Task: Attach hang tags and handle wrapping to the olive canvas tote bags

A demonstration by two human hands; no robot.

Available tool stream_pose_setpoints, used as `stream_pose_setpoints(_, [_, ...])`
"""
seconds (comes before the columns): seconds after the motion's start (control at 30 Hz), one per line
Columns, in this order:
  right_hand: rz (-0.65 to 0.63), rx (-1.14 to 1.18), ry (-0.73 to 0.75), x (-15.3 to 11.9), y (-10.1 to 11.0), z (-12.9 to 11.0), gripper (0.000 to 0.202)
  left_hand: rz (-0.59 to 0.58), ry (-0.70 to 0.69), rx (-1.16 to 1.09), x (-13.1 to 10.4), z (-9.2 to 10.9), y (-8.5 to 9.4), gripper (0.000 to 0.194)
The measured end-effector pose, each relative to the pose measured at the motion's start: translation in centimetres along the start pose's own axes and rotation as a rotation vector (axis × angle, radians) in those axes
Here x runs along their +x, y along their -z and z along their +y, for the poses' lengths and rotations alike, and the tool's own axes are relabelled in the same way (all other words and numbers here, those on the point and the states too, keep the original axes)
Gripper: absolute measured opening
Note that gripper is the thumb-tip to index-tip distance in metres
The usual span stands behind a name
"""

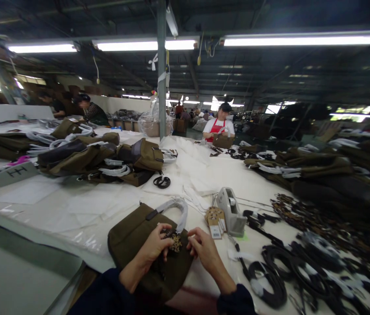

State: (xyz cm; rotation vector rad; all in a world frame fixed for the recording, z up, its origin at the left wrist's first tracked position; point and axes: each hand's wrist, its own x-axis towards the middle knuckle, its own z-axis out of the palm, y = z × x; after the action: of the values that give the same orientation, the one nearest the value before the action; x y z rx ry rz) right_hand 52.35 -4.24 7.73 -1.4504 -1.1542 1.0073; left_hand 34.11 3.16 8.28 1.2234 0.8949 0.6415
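An olive-brown handbag [129, 232] lies at the table's near edge, its handle [182, 214] wrapped in white padding. My left hand [155, 245] is over the bag, its fingers closed on a leopard-patterned charm [176, 243] near the foot of the handle. Part of the charm is hidden behind those fingers. Just right of it is my right hand [203, 247], fingers bent and apart, with nothing visible in them. To the right of the bag, tan hang tags [215, 218] with a barcode label lie against a grey tape dispenser [231, 212].
Coiled black straps [267, 284] and a heap of patterned charms [296, 210] cover the right side. More olive bags are piled at left [83, 157] and right [316, 166]. A green post [161, 70] rises behind the table. Across it, a person in a red apron [218, 127] handles a bag.
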Motion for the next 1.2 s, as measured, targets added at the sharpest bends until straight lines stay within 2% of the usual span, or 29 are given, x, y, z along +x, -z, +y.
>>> stream_pose_setpoints(0.17, [-0.005, -0.167, -0.007, -0.6, -0.8, -1.2, 0.010, -0.050, 0.002, -0.051, -1.1, -0.1, 0.9, 0.050])
stream_pose_setpoints(0.33, [0.013, -0.592, 0.180, -0.2, -1.4, -1.9, 0.011, -0.062, 0.000, -0.061, -0.7, -0.8, 1.1, 0.047])
stream_pose_setpoints(0.43, [-0.013, -0.743, 0.172, 0.2, -1.7, -2.1, 0.012, -0.062, -0.005, -0.069, -0.4, -1.0, 1.2, 0.046])
stream_pose_setpoints(0.8, [-0.090, -0.865, 0.122, 1.0, -2.1, -3.9, 0.014, -0.075, -0.068, -0.030, -0.5, -1.4, 1.2, 0.042])
stream_pose_setpoints(1.2, [-0.100, -0.893, 0.106, 2.1, -3.0, -4.4, 0.015, -0.102, -0.130, 0.022, -0.9, -0.8, 0.8, 0.038])
